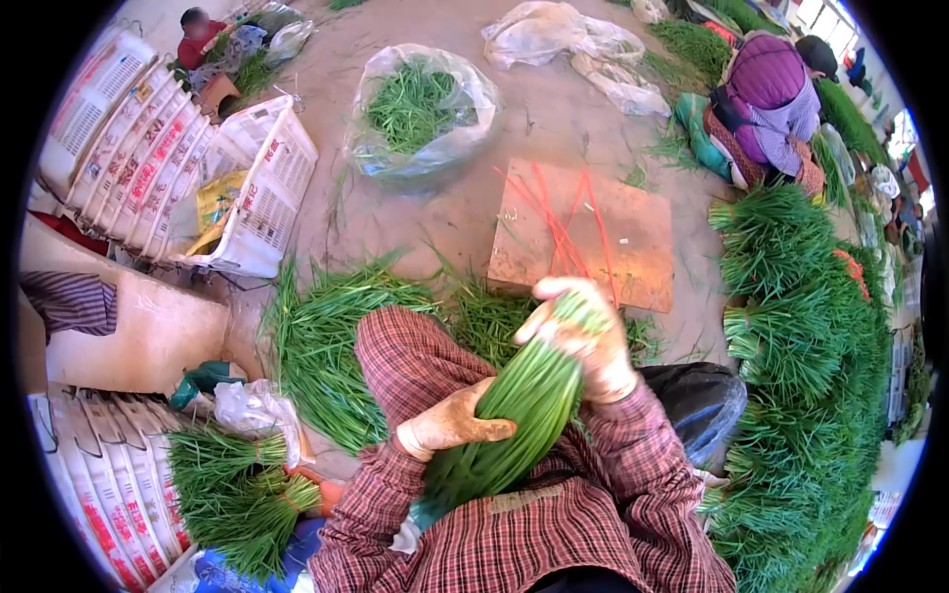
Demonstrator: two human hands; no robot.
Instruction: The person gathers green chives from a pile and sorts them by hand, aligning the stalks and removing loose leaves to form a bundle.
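A thick bunch of garlic chives (519,415) lies slantwise across my lap, its pale cut ends up and its green leaves down toward my body. My gloved left hand (457,419) wraps round the leafy middle from the left, thumb on top. Near the pale ends, my gloved right hand (598,346) is closed round the bunch; its fingers are slightly blurred. Just beyond my hands is a wooden board (633,232) with red ties (561,222) on it. Loose chives (331,346) lie on the floor by my left knee.
Stacked white crates (138,158) stand at left. A clear plastic bag (474,109) of chives sits ahead. Tied bunches (791,341) are heaped along my right; more bunches (242,494) lie at lower left. A person in a purple vest (766,74) crouches at upper right; another person (198,40) sits far left.
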